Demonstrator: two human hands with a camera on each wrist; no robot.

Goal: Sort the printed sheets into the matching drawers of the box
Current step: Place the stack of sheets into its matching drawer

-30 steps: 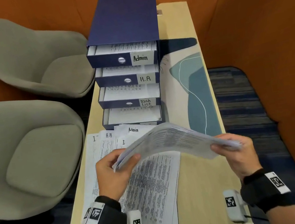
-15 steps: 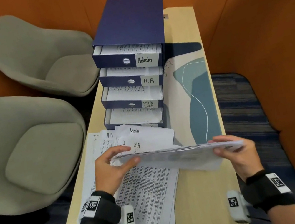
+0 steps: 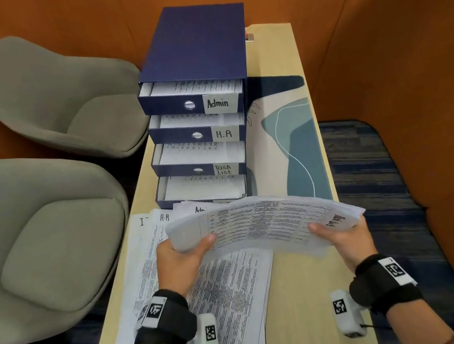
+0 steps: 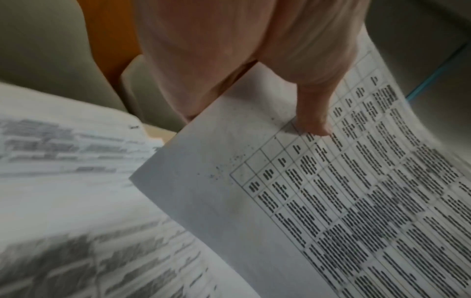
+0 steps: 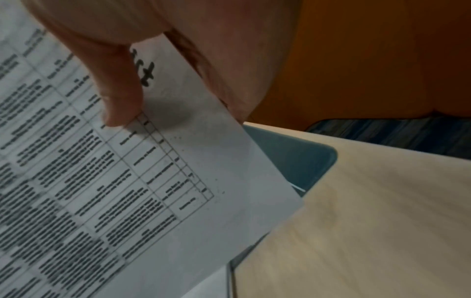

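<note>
Both hands hold a bundle of printed sheets point(image 3: 261, 223) with a table grid, lifted flat over the desk in front of the drawers. My left hand point(image 3: 182, 254) pinches its left end, thumb on top point(image 4: 313, 121). My right hand point(image 3: 341, 233) pinches the right end near a handwritten label point(image 5: 145, 74). The blue drawer box point(image 3: 196, 48) stands behind, its drawers pulled out and holding paper: Admin point(image 3: 217, 103), H.R point(image 3: 224, 134), Task List point(image 3: 223, 169) and a bottom one point(image 3: 201, 188) whose label is hidden. More sheets point(image 3: 209, 289) lie spread on the desk.
The narrow wooden desk point(image 3: 306, 293) has a teal patterned mat point(image 3: 294, 148) right of the box. Two grey armchairs point(image 3: 49, 231) stand close on the left. Orange walls point(image 3: 395, 53) enclose the back and right, with dark carpet point(image 3: 369, 166) below.
The bundle held edge-on half a second ago is now tipped so its printed face points up, and both hands have kept their hold on its ends.
</note>
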